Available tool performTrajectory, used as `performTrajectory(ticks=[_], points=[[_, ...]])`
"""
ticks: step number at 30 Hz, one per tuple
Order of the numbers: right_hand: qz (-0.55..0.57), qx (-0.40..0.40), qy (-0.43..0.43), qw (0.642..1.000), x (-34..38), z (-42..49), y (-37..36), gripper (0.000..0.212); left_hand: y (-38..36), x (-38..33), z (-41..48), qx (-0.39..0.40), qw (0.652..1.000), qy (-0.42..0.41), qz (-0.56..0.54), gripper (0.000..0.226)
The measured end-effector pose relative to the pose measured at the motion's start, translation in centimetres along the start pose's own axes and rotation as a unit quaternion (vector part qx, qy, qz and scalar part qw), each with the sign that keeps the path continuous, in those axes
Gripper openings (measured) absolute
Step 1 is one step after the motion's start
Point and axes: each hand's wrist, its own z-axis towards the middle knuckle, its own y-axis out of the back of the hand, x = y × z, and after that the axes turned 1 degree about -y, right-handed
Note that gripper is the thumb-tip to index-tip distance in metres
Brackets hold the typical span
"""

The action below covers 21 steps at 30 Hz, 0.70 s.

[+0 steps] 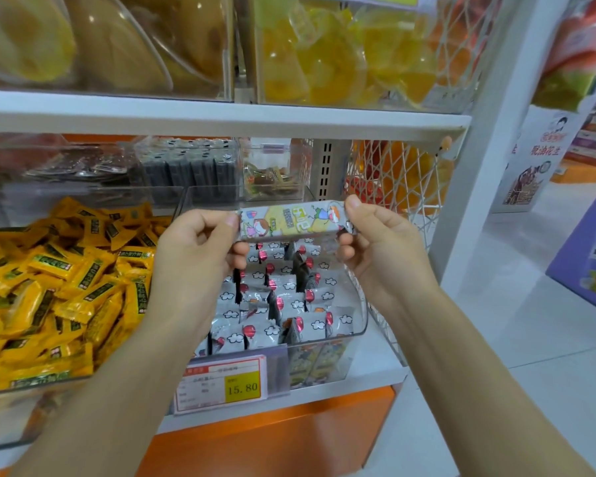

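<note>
A long cartoon-printed snack packet (pixel 291 220) is held level above a clear plastic bin (pixel 356 333) on the shop shelf. My left hand (pixel 193 249) pinches its left end between thumb and curled fingers. My right hand (pixel 379 242) pinches its right end the same way. The bin below holds several small white packets with cloud and red balloon prints (pixel 276 297), standing in rows. More cartoon-printed packets show through the bin's front wall.
A neighbouring clear bin holds several yellow wrapped sweets (pixel 55 277). A price tag reading 15.80 (pixel 226 383) hangs on the shelf front. An upper shelf (pixel 221 117) with bins of yellow sweets overhangs. A white net basket (pixel 396 180) is at right, then a white post and tiled floor.
</note>
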Motion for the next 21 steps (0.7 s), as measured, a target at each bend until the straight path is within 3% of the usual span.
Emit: performTrajectory(ticks=[10,21], points=[[0.11,-0.015,-0.061,0.992,0.2,0.6,1.0,0.013,0.9,-0.9,0.4,0.144,0.981,0.038,-0.123,0.024],[0.077,0.111,-0.045,0.99,1.1,0.7,1.4,0.038,1.1,-0.6,0.9,0.087,0.981,0.106,-0.134,0.027]])
